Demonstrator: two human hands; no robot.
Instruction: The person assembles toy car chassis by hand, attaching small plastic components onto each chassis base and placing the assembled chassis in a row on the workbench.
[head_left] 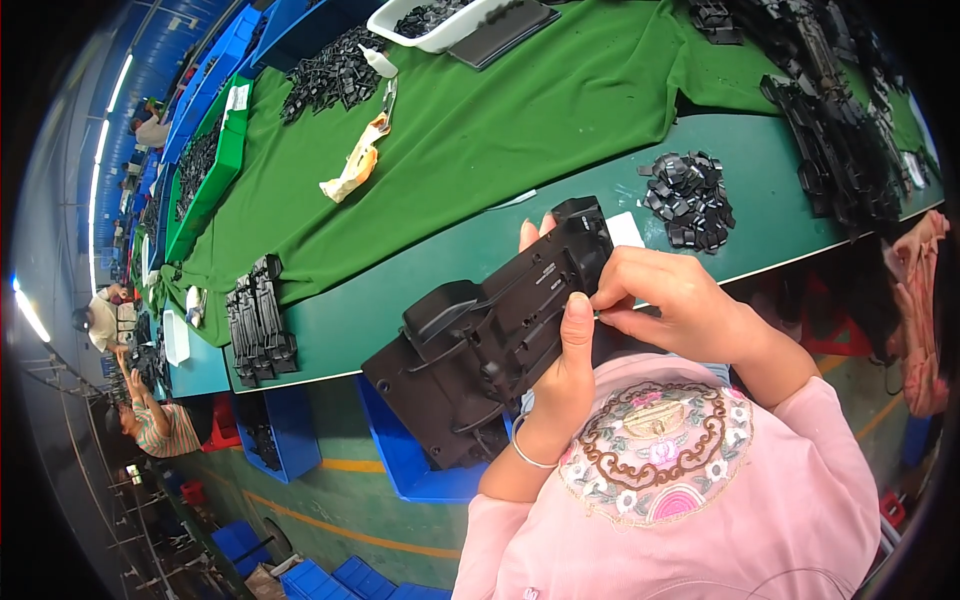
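A long black plastic housing, with ribs, holes and a raised curved section, is tilted above the table's front edge. My left hand wraps around it, thumb on the near side and fingertips showing past the far edge. My right hand is closed in a pinch at the housing's right end, next to the left thumb. Whatever lies between those fingertips is too small and hidden to name. Beyond the right hand, a pile of small black plastic pieces lies on the green tabletop, beside a white card.
Long black parts are stacked at left and at far right. Green cloth covers the back, bearing a crumpled wrapper and small white bottle. Blue bin stands below the table edge. Other people are at left and right.
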